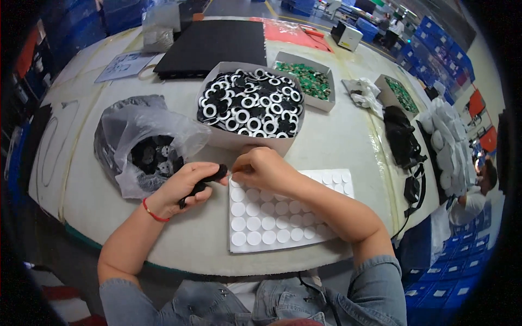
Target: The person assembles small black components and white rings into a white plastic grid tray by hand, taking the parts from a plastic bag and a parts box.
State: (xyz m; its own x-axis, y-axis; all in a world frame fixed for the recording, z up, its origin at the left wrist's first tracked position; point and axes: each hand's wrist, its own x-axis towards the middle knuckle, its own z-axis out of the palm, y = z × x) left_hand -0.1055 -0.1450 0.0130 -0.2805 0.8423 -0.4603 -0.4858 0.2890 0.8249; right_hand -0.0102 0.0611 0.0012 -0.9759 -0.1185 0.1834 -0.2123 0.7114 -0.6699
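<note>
My left hand (187,182) is closed around small black parts (219,173); one pokes out past the thumb and another shows below the fingers. My right hand (262,169) is closed in a pinch beside it, over the upper left corner of a white sheet of round stickers (268,223). Whatever its fingertips hold is too small to make out. Just beyond both hands stands a white box (250,142) heaped with black parts bearing white rings (242,116). Left of my left hand lies an open plastic bag (122,136) with black round pieces (147,155) inside.
Behind the white box are a tray of green circuit boards (307,79) and a large black mat (217,46). A second box of green boards (399,93), a black pouch (401,133) and wrapped white parts (448,146) line the right side. Blue crates (446,271) stand beyond the table.
</note>
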